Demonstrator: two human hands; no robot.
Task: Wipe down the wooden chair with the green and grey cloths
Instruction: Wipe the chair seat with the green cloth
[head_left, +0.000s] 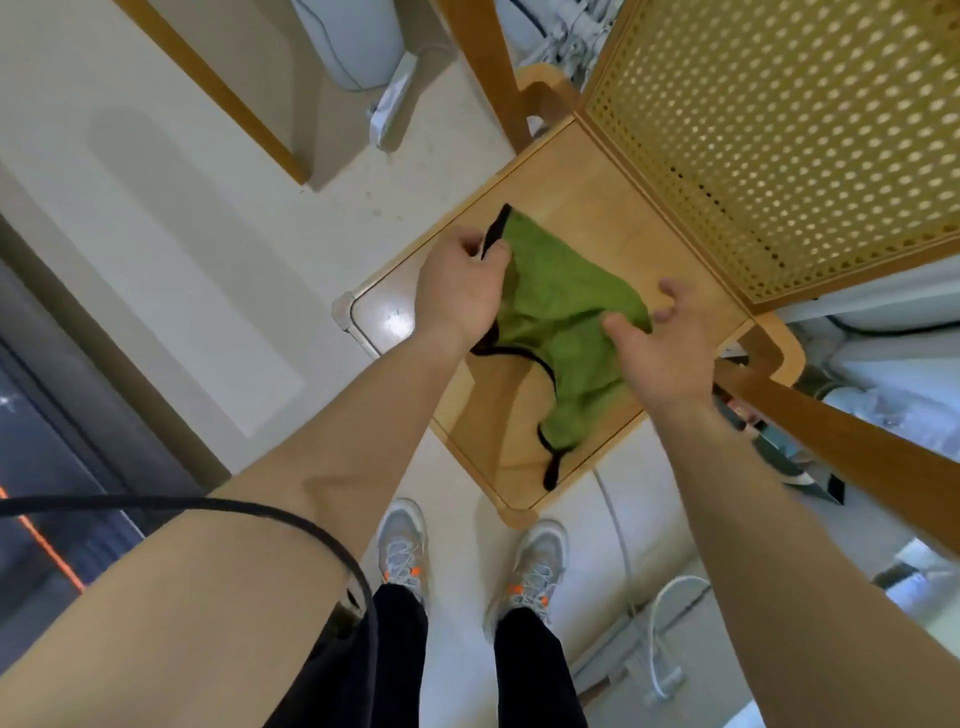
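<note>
At frame centre, the left hand (460, 291) is pinching the green cloth (561, 322) by its black-trimmed edge; the right hand (670, 343), fingers half-open, is gripping the opposite side, apparently spreading it over the wooden chair (587, 208) seat for wiping.

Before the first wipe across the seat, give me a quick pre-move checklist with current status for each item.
1. Green cloth in hand: ok, left hand pinches its black-trimmed edge.
2. Right hand grip: ok, thumb and fingers close on the cloth's far side.
3. Cloth spread flat: not ok, it hangs bunched above the seat.
4. Chair seat free of objects: ok.
5. Grey cloth located: cannot tell, none in view.
6. Footing: ok, both shoes flat on the floor.
</note>
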